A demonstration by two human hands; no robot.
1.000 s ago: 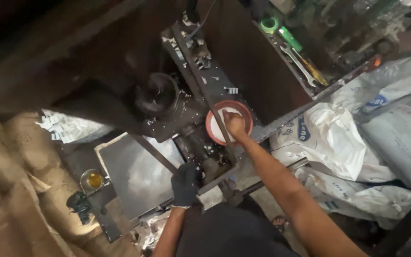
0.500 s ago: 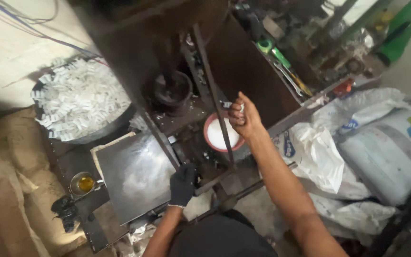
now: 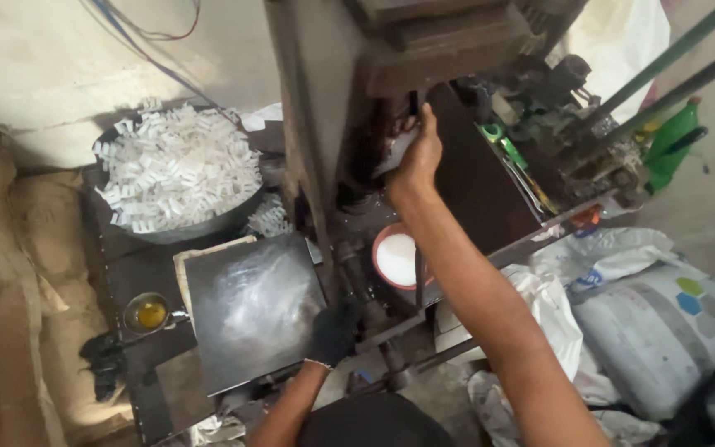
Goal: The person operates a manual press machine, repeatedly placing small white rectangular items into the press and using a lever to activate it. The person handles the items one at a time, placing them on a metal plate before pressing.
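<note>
My right hand (image 3: 418, 154), bare, is raised into the dark metal press machine (image 3: 391, 50) and closed around a vertical lever or rod, with something white showing by the palm. Below it sits a red-rimmed round bowl of white powder (image 3: 395, 257). My left hand (image 3: 334, 331) wears a black glove and rests on the machine frame at the right edge of a flat black metal plate (image 3: 250, 306); whether it grips anything is unclear.
A large round pan heaped with small white pieces (image 3: 177, 174) stands at the back left. A small cup of yellow oil (image 3: 149, 314) sits left of the plate. White sacks (image 3: 647, 323) lie at the right, a green bottle (image 3: 674, 136) behind.
My right hand rose from the white powder bowl up to the machine's lever. The view tilted upward, bringing the pan of white pieces into sight. The gloved left hand stayed put.
</note>
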